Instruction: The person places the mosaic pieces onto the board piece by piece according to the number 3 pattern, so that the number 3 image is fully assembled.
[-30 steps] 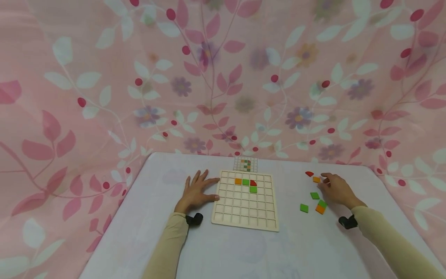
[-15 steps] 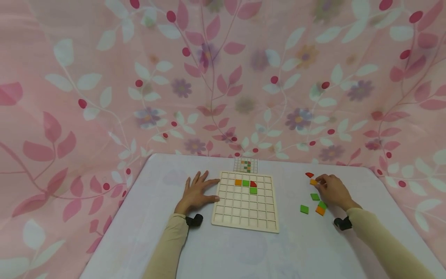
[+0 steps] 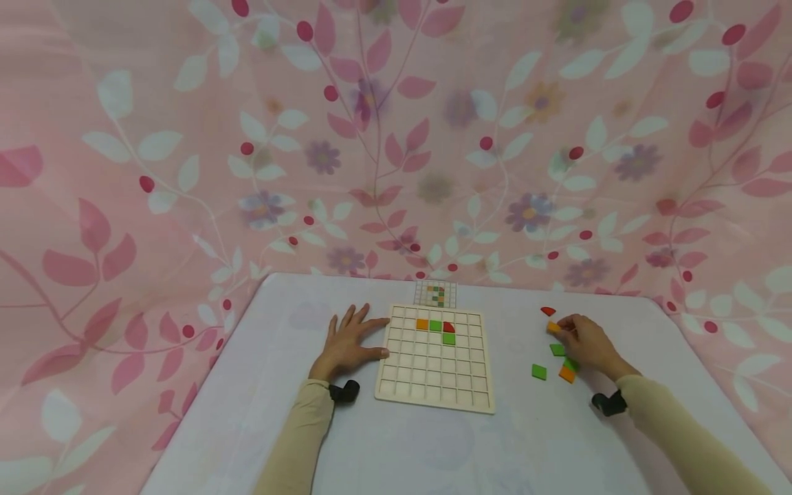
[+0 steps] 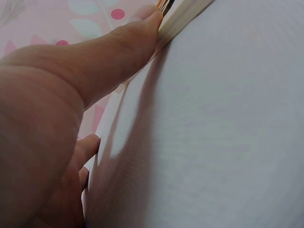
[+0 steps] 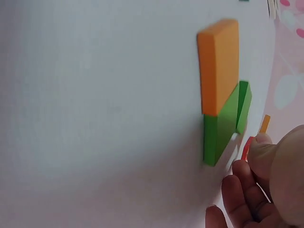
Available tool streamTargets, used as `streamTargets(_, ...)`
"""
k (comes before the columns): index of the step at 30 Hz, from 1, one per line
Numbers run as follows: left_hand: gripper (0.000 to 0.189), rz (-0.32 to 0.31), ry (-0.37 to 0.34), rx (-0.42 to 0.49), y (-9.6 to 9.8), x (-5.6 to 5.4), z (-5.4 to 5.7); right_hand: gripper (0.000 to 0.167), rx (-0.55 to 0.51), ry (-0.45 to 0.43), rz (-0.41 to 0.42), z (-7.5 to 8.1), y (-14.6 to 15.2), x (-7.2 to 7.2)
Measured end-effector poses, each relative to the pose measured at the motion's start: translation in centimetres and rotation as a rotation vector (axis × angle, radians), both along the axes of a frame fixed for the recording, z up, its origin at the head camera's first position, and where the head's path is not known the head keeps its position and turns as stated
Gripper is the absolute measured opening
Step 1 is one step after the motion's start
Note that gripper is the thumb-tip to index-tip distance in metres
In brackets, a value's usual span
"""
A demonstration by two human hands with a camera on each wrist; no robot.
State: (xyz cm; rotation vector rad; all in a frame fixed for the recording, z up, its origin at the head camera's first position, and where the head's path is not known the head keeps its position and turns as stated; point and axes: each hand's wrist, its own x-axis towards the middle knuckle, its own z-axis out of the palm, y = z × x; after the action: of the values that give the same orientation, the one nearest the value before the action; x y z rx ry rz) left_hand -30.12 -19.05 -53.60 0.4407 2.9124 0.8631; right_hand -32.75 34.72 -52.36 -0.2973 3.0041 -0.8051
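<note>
My right hand [image 3: 589, 344] pinches a small orange square tile [image 3: 553, 328] between thumb and fingers at the right of the table. In the right wrist view that orange tile [image 5: 265, 124] sticks out past the thumb tip. My left hand [image 3: 348, 344] is spread on the table, its thumb and index fingertip at the left edge of a wooden grid board [image 3: 427, 393]. The left wrist view has the thumb [image 4: 137, 40] against the board's side [image 4: 183, 21]. Set in the board are an orange tile [image 3: 422, 324], two green tiles [image 3: 436, 326] and a red quarter-round tile [image 3: 449, 327].
Beyond the board lies a small pattern card [image 3: 423, 294]. Around my right hand are a red quarter-round tile [image 3: 547, 311], green tiles [image 3: 539, 372] and another orange tile [image 3: 567, 375] touching a green one [image 5: 221, 130]. A floral curtain [image 3: 396, 137] hangs behind the table.
My right hand has come left and slightly nearer, its fingers closing on the orange tile, which has shifted left with it. My left hand and the board keep their places.
</note>
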Motion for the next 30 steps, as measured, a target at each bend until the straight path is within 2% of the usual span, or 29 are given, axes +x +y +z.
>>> streamTargets(7, 0.074, -0.002, 0.008, 0.021, -0.2, 0.0, 0.0, 0.024, -0.014, 0.074, 0.067, 0.5, -2.1, 0.8)
streamTargets(16, 0.074, 0.003, 0.017, 0.030, -0.1, 0.0, -0.2, 0.022, -0.009, 0.132, 0.120, 1.4, -5.5, 1.0)
streamTargets(22, 0.074, 0.001, 0.016, 0.032, 0.1, 0.2, -0.2, 0.022, -0.005, 0.125, 0.134, 1.0, -7.5, 1.4)
streamTargets(30, 0.072, 0.005, 0.002, 0.030, 0.1, 0.2, 0.2, 0.021, -0.030, 0.155, 0.211, 0.7, -10.6, 2.1)
